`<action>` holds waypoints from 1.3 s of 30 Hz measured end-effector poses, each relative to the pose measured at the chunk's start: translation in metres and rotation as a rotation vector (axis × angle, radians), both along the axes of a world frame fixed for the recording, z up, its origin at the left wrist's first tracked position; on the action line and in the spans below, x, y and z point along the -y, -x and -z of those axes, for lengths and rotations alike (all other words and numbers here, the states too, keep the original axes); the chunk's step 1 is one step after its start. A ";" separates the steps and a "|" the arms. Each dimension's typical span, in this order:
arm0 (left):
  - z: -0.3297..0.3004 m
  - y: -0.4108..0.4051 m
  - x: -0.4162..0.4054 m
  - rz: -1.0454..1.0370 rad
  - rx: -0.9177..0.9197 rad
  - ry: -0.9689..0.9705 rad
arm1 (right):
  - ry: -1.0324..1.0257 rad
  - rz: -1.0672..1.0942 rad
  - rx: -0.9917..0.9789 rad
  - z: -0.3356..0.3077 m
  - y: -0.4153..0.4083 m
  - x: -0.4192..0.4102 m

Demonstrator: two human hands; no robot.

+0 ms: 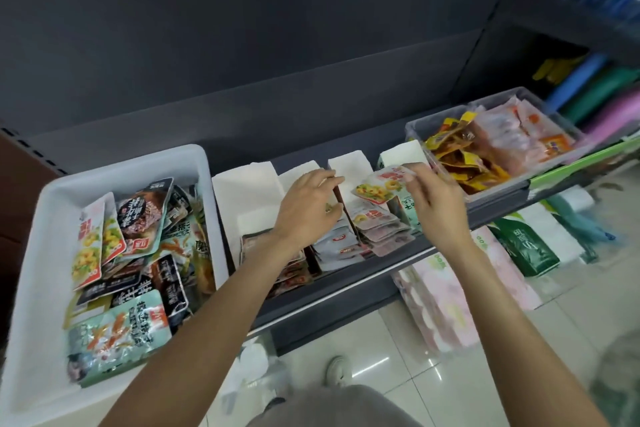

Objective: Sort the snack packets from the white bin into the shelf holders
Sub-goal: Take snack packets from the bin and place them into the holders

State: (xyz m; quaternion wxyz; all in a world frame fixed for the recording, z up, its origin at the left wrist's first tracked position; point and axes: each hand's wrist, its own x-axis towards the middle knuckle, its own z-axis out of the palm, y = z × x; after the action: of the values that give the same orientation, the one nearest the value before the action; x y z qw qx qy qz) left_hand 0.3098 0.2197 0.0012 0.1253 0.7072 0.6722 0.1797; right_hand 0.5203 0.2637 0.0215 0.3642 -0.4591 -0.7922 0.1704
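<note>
The white bin sits at the left of the shelf, full of several mixed snack packets. To its right stand white cardboard shelf holders with packets stacked inside. My right hand pinches a pink-and-white packet with yellow rings by its top edge, above a holder with matching packets. My left hand rests over the middle holder, its fingers against a brown divider beside the grey packets.
A clear plastic tub of yellow and orange packets stands at the shelf's right end. Tissue packs and a green pack lie on the lower shelf. The dark shelf edge runs in front; tiled floor and a shoe are below.
</note>
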 end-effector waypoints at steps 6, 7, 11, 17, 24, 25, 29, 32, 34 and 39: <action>0.019 -0.006 -0.008 0.076 -0.306 0.061 | -0.031 -0.230 0.336 0.021 0.006 -0.027; 0.020 -0.006 -0.007 0.084 -0.333 0.062 | -0.033 -0.254 0.416 0.022 0.006 -0.028; 0.019 -0.007 -0.006 0.076 -0.385 0.088 | 0.195 -0.346 0.715 0.022 0.009 -0.024; 0.012 -0.003 -0.008 0.037 -0.229 -0.025 | 0.167 -0.315 0.311 0.002 0.012 -0.011; -0.040 0.035 0.070 -0.350 0.135 -0.364 | 0.120 -0.437 -0.064 -0.031 0.073 0.040; -0.041 0.047 0.089 -0.410 0.149 -0.373 | 0.127 -0.469 -0.061 -0.033 0.089 0.050; -0.021 0.109 0.157 -0.615 0.072 -0.273 | 0.159 -0.608 0.012 -0.029 0.160 0.090; 0.004 0.159 0.198 -0.676 0.004 -0.124 | 0.234 -0.747 0.232 -0.019 0.212 0.118; 0.015 0.184 0.217 -0.685 0.030 0.005 | 0.261 -0.782 0.400 -0.005 0.245 0.133; 0.029 0.208 0.237 -0.583 0.032 0.183 | 0.322 -0.611 0.698 0.027 0.297 0.154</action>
State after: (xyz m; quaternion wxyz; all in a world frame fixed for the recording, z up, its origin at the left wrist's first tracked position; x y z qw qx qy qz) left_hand 0.1021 -0.0177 -0.0275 0.1420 0.4676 0.8581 0.1580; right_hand 0.2238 0.1095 -0.0052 -0.0654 -0.2857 -0.9291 0.2257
